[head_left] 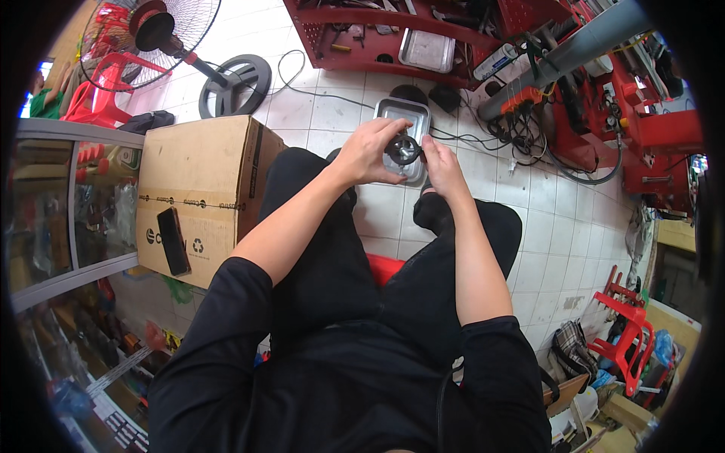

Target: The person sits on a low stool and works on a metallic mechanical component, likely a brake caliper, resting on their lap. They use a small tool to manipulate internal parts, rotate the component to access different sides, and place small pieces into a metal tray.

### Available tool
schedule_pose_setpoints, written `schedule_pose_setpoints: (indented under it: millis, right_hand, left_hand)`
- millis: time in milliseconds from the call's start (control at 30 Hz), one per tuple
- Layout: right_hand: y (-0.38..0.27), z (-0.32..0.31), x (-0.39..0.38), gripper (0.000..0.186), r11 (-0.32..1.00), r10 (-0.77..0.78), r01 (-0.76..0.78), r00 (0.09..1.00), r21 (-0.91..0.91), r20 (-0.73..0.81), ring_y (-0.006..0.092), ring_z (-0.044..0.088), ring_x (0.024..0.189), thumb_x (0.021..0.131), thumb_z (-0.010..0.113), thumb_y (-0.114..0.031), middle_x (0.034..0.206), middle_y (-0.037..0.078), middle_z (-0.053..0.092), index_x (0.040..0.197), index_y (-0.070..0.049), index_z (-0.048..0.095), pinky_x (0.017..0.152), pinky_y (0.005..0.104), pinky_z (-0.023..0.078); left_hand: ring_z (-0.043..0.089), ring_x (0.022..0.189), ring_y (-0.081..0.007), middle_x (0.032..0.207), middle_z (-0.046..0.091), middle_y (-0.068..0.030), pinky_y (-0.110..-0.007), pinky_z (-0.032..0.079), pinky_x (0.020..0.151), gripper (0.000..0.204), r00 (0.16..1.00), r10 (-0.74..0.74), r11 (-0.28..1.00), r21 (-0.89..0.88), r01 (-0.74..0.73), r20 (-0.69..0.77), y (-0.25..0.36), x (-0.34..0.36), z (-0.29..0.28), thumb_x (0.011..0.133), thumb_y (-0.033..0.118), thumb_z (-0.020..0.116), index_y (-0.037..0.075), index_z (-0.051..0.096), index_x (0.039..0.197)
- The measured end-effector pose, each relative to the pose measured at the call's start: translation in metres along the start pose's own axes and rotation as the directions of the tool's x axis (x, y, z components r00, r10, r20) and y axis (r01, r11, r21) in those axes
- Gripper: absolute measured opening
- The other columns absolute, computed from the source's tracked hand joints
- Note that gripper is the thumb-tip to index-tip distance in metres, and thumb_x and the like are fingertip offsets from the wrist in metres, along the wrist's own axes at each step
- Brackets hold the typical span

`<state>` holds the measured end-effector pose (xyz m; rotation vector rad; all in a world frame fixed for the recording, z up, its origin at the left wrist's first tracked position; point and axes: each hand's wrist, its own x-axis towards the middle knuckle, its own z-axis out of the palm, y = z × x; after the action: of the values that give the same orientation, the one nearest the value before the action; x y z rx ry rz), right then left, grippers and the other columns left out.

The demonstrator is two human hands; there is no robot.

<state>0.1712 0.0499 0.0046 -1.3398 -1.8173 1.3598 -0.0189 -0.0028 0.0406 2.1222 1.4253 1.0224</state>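
Between my two hands is a small round part (404, 150) with a black rim and a shiny, greyish middle; its exact kind is too small to make out. The curved fingers of my left hand (370, 153) grip it from the left, thumb and fingertips around its edge. My right hand (444, 167) pinches the right side of its rim. Below the part, a silver metal tray (423, 121) rests on the tiled floor between my feet, partly hidden by my hands. What lies inside the tray is mostly covered.
To my left stands a cardboard box (192, 162) with a black phone (174, 241) on top. A fan's round base (238, 84) sits beyond it. Ahead is a red tool cart (355, 53) holding another metal tray (427, 51). Cables (521, 140) and red machinery (649, 136) are at right.
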Motion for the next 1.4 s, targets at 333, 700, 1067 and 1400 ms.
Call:
schedule_pose_setpoints:
  millis: [333, 700, 1067, 1400]
  right_hand:
    - [-0.009, -0.017, -0.002, 0.049, 0.992, -0.044, 0.027, 0.989, -0.121, -0.140, 0.0356, 0.055, 0.064, 0.096, 0.039, -0.036, 0.067, 0.022, 0.058, 0.078, 0.006, 0.058, 0.064, 0.0412, 0.043]
    - [0.019, -0.012, 0.006, 0.040, 0.944, 0.075, -0.031, 0.990, 0.327, -0.123, 0.0041, 0.032, 0.046, 0.096, 0.046, -0.039, 0.056, -0.007, 0.036, 0.066, -0.012, 0.045, 0.043, 0.0221, 0.025]
    - [0.005, -0.010, 0.004, 0.054, 0.971, 0.236, -0.232, 0.969, 0.057, -0.078, 0.0248, 0.061, 0.072, 0.094, 0.040, -0.044, 0.074, 0.016, 0.063, 0.088, 0.004, 0.063, 0.071, 0.0358, 0.046]
    - [-0.002, -0.007, -0.001, 0.056, 0.947, 0.187, -0.204, 0.978, -0.247, -0.091, 0.0441, 0.057, 0.093, 0.096, 0.030, -0.045, 0.091, 0.027, 0.062, 0.094, 0.001, 0.062, 0.081, 0.0468, 0.042]
  left_hand:
    - [0.062, 0.082, -0.0227, 0.092, 0.065, -0.0133, -0.034, 0.048, 0.076, 0.067, 0.941, -0.286, 0.901, -0.284, 0.328, 0.178, -0.015, -0.002, 0.006, 0.066, 0.026, 0.081, 0.005, 0.054, 0.123]
    - [0.056, 0.071, -0.0117, 0.085, 0.065, -0.0088, -0.027, 0.045, 0.067, 0.026, 0.903, -0.374, 0.873, -0.248, 0.420, 0.211, -0.010, 0.005, 0.001, 0.089, 0.019, 0.059, 0.001, 0.061, 0.108]
    - [0.052, 0.069, -0.0064, 0.076, 0.055, 0.0003, -0.022, 0.043, 0.062, 0.014, 0.872, -0.465, 0.656, -0.602, 0.455, 0.152, -0.035, -0.005, 0.030, 0.088, 0.013, 0.058, 0.000, 0.058, 0.092]
    - [0.051, 0.065, -0.0073, 0.074, 0.056, -0.0015, -0.022, 0.042, 0.058, 0.016, 0.746, -0.601, 0.435, -0.667, 0.605, 0.285, -0.036, -0.006, 0.029, 0.087, 0.014, 0.060, -0.001, 0.056, 0.089]
